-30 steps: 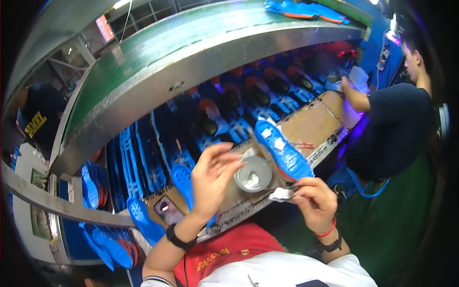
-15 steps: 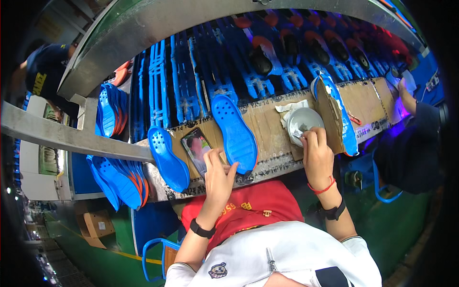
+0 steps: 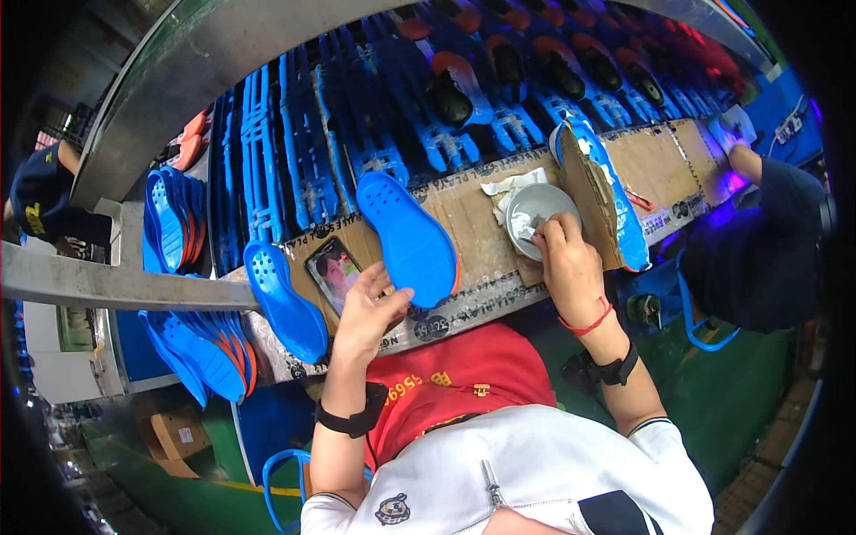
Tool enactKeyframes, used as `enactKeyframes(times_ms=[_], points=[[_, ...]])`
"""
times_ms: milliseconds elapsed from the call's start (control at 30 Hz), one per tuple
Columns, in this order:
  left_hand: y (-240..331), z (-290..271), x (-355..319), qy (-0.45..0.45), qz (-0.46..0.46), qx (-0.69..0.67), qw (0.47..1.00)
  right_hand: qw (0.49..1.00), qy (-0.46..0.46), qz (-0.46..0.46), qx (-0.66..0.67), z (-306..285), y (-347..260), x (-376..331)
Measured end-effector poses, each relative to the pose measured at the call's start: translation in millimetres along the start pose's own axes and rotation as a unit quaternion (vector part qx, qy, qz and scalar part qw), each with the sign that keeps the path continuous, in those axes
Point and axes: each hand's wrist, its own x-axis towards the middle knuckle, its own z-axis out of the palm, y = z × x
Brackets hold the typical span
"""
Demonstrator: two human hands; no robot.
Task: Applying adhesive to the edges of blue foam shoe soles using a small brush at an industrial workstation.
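Note:
A blue shoe sole (image 3: 407,239) with small holes at its far end and an orange edge lies on the cardboard-covered ledge (image 3: 481,294). At its near left edge is my left hand (image 3: 364,310), thumb and fingers apart and gripping nothing. Just beyond that hand lies a phone (image 3: 333,272) with a lit screen, partly covered by the fingers. To the right, my right hand (image 3: 571,267) reaches into a grey bowl (image 3: 555,198). Its fingertips are pinched beside some white material (image 3: 524,228); what they hold is hidden.
Another blue sole (image 3: 285,303) lies left of the phone. Stacked soles (image 3: 201,348) stand at far left by a metal bar (image 3: 125,275). A conveyor with blue slats (image 3: 259,160) carries shoe parts beyond the ledge. Upright cardboard (image 3: 593,201) borders the bowl. A co-worker's arm (image 3: 758,169) is at right.
The view has shifted, so the bench sits further left. My left hand's fingers have shifted along the near sole. My right hand stays at the bowl, fingers pinched.

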Motion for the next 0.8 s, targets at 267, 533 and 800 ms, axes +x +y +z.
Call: enactKeyframes(times_ms=[267,533,800], points=[[25.0,28.0,-13.7,-0.077,0.002,-0.175,0.982,0.999,0.02,0.014,0.03,-11.4,-2.7,-0.1],[23.7,66.5,-19.2,-0.014,0.222,-0.025,0.975,0.97,0.056,-0.027,0.237,-49.6,-29.7,-3.2],[29.9,79.8,-29.0,-0.012,0.262,-0.021,0.965,0.966,0.034,-0.092,0.241,-45.1,-43.2,-8.5]])
